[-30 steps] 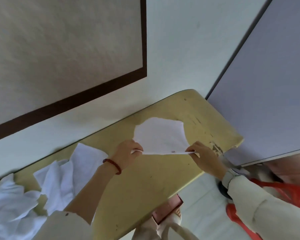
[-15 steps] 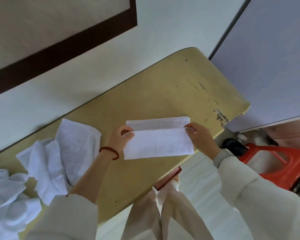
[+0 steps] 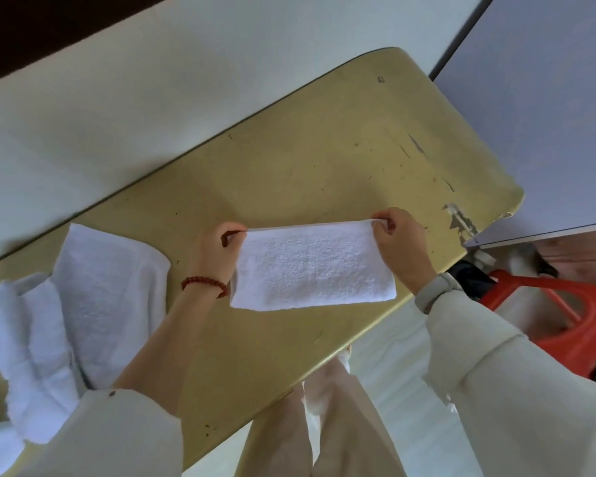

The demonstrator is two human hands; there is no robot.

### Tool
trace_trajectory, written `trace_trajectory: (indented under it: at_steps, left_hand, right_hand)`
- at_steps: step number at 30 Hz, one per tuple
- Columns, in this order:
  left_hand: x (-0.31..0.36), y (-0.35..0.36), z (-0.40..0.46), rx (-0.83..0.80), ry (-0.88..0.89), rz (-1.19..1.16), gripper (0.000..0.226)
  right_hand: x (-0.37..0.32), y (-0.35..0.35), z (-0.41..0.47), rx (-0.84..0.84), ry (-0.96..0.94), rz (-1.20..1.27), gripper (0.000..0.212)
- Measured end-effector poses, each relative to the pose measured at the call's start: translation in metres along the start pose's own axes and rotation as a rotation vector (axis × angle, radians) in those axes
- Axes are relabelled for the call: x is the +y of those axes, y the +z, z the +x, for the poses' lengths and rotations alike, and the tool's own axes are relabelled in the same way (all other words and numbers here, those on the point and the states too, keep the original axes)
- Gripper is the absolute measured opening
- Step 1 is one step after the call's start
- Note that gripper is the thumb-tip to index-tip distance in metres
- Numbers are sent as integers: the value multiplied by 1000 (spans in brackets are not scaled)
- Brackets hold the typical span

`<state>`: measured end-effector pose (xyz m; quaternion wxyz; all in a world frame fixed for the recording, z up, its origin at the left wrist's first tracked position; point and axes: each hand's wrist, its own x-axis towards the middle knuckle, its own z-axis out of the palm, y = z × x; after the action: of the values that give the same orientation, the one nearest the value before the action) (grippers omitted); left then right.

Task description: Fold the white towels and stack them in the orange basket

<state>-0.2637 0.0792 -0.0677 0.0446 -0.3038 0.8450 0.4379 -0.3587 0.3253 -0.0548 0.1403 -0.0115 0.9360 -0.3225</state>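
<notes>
Both hands, left hand (image 3: 217, 251) and right hand (image 3: 398, 241), pinching folded towel (image 3: 312, 266) corners, long axis left-right.

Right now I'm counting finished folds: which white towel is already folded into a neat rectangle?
The folded towel pinched at its far corners by the left hand and right hand. The towels in the pile at the table's left lie loose and rumpled.

A scuffed yellow tabletop (image 3: 324, 160) stands against a white wall (image 3: 152, 80), beside a pale grey panel (image 3: 547, 115), over light floor (image 3: 393, 356).
</notes>
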Motion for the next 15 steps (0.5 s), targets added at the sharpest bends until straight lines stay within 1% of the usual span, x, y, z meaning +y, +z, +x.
trace_trajectory:
  at_steps: [5, 10, 15]
  left_hand:
    - [-10, 3, 9, 52, 98, 83, 19]
    - [-17, 6, 14, 72, 114, 150, 20]
    - [-10, 5, 15, 68, 87, 159, 19]
  right_hand:
    - [7, 7, 1, 33, -6, 6, 22]
    - [10, 9, 3, 57, -22, -9, 22]
    - [11, 11, 4, 64, -29, -20, 21]
